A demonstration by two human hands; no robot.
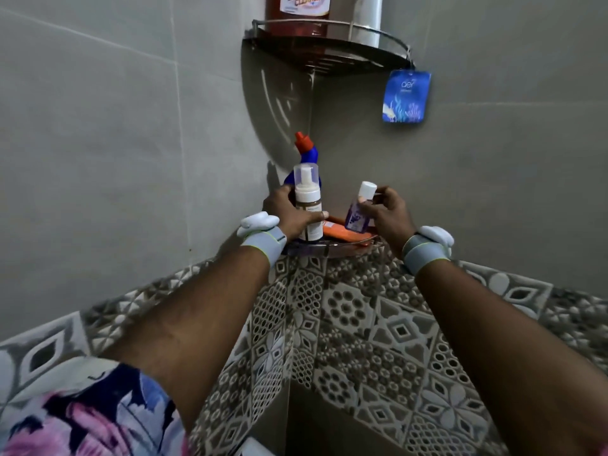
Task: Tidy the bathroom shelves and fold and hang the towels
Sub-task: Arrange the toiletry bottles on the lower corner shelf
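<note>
On the lower corner shelf (332, 250), my left hand (289, 212) grips a white foam pump bottle (307, 199) with a clear cap, standing upright. My right hand (385, 209) pinches a small clear purple bottle (358, 212) with a white cap, tilted just above the shelf. Behind the pump bottle stands a blue bottle with a red nozzle cap (307, 149) in the corner. An orange pack (339, 233) lies flat on the shelf between the two hands.
An upper corner shelf (329, 57) carries an orange cleaner bottle (297, 14) and a white can (368, 18). A blue air-freshener sachet (407, 97) hangs from its right end. Grey wall tiles above, patterned tiles below.
</note>
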